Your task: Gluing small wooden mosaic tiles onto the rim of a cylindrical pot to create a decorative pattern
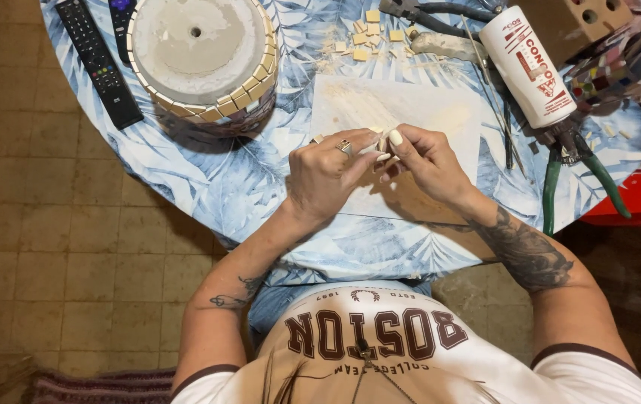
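Pinching a small cream tile (380, 144), the left hand (325, 176) and right hand (426, 161) are held together. An upturned pot (200, 56) is seen at ten o'clock on the table (208, 187).

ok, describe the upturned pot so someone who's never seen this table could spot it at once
Start at the round table with the blue leaf-print cloth and look to its far left part, away from the hands. The pot stands there upside down, just right of two black remote controls. It is the only large round thing: a grey base with a centre hole, and cream square tiles along its rim.

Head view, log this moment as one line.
left hand: pinching small tile piece | right hand: on same piece | over white sheet | pot upturned
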